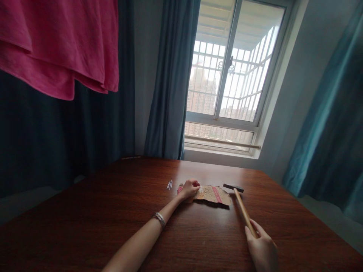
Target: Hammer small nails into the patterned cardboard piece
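Note:
My right hand [262, 249] is wrapped round the wooden handle of a hammer [241, 206], whose dark head rests on the table beside a torn piece of cardboard [211, 194] with pink stripes and many small holes. My left hand [189, 189] is stretched out to the left end of the cardboard, fingers curled in a pinch on its surface; whatever it pinches is too small to make out. A few loose nails [169, 184] lie just left of that hand. A bracelet sits on my left wrist.
The dark wooden table [113, 219] fills the lower view. Behind it are a window [229, 75] with bars, blue curtains [170, 83] on both sides, and a pink cloth [62, 45] hanging at the upper left.

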`<action>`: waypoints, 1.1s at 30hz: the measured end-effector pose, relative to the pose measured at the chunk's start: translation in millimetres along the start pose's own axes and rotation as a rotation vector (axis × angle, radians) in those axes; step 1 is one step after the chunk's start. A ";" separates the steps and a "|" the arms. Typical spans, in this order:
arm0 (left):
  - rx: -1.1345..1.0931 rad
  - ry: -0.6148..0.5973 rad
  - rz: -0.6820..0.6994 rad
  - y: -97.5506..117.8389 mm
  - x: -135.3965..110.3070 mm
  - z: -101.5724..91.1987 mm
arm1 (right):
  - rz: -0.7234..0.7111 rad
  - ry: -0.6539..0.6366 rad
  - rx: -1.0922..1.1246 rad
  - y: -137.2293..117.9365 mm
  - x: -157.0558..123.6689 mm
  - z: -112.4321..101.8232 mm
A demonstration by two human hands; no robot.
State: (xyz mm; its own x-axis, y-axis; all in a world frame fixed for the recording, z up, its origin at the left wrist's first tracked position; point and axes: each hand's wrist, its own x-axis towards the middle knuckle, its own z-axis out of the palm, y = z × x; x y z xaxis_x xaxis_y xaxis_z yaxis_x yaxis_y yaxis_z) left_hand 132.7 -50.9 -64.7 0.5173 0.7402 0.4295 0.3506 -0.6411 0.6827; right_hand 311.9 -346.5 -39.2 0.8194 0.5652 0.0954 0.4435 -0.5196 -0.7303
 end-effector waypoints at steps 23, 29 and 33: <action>0.032 -0.006 -0.036 10.4 -2.0 -5.7 | -0.131 -0.058 -0.271 8.5 3.5 11.4; -0.004 -0.010 -0.053 14.8 -3.7 -8.1 | -0.272 0.080 -0.380 17.4 4.1 21.7; -0.027 -0.019 -0.056 15.8 -3.8 -9.0 | -0.286 0.103 -0.415 19.3 1.8 24.3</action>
State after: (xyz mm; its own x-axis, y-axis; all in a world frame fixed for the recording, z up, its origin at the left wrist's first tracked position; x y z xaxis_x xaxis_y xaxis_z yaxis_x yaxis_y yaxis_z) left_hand 129.2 -62.1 -50.2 0.5127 0.7705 0.3788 0.3581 -0.5928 0.7213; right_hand 313.0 -340.0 -69.5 0.6666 0.6668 0.3331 0.7447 -0.5761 -0.3369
